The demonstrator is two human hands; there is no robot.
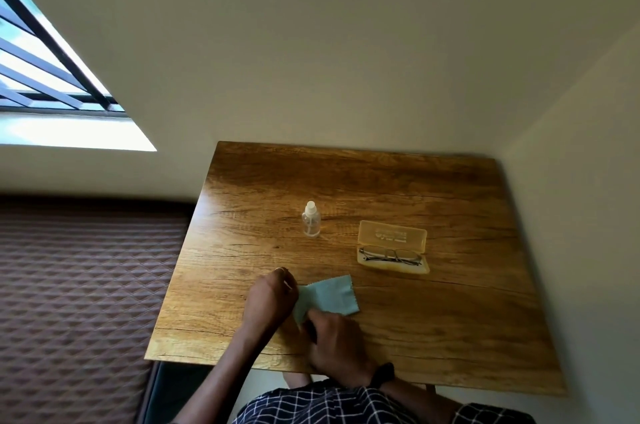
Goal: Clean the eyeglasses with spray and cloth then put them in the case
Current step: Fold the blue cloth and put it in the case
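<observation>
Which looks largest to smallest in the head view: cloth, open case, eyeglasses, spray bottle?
1. Open case and cloth: alike; the cloth is nearer and partly hidden by the left hand and right hand, so unranked.
2. Eyeglasses
3. Spray bottle

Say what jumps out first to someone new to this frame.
At the table's near edge, the left hand pinches a teal cloth and the right hand meets its near corner. Farther back on the right, the eyeglasses lie in the open yellow case. A clear spray bottle stands upright mid-table.
</observation>
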